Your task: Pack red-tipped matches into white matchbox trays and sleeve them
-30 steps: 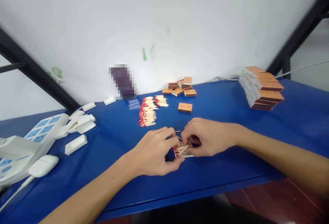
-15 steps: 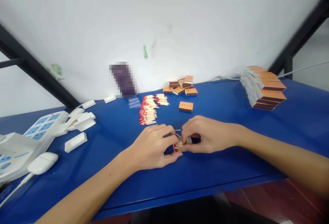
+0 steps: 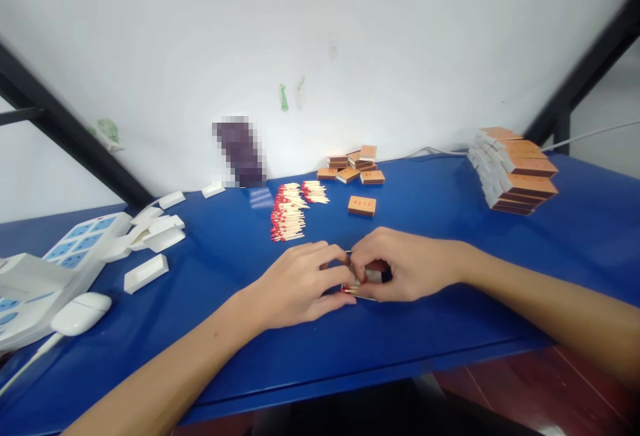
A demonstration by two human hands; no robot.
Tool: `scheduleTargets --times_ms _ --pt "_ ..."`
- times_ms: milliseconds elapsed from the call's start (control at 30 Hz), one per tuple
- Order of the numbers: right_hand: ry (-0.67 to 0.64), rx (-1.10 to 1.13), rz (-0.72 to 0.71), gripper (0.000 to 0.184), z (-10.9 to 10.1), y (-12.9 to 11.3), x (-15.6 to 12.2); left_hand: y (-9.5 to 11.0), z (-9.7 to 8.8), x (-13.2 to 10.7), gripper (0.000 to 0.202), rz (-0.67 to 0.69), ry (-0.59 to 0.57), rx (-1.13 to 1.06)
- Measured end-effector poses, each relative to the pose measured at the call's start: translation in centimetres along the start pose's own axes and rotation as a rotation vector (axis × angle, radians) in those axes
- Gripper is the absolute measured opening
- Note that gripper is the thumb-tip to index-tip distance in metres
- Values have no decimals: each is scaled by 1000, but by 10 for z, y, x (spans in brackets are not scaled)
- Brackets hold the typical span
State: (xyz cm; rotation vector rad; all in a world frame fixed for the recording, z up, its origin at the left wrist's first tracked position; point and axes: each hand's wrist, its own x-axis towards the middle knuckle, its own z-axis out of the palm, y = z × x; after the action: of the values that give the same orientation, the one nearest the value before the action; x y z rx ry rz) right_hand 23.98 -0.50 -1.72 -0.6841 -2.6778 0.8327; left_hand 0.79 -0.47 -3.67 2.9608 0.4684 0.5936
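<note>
Lower centre: tray (image 3: 375,277), long axis left-right; left hand (image 3: 306,285) clasps left end; right hand (image 3: 403,266) overlaps, pinch unclear.

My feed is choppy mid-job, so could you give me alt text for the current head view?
The left hand and right hand are close together over a small white tray with red-tipped matches in it, on a blue table. Beyond them lie two match piles and orange matchboxes; more white trays sit left, stacked matchboxes right.
</note>
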Motion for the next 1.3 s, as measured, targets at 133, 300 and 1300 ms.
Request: scheduleTargets --times_ms 133,300,1300 --pt "5 -14 -11 5 1 1 1 -2 -1 1 34 -3 8 15" --pt "-1 -45 22 5 -1 0 1 -2 -4 2 38 0 -11 35" --pt "191 -236 176 29 2 26 7 1 -10 -1 25 -79 -59 -66"
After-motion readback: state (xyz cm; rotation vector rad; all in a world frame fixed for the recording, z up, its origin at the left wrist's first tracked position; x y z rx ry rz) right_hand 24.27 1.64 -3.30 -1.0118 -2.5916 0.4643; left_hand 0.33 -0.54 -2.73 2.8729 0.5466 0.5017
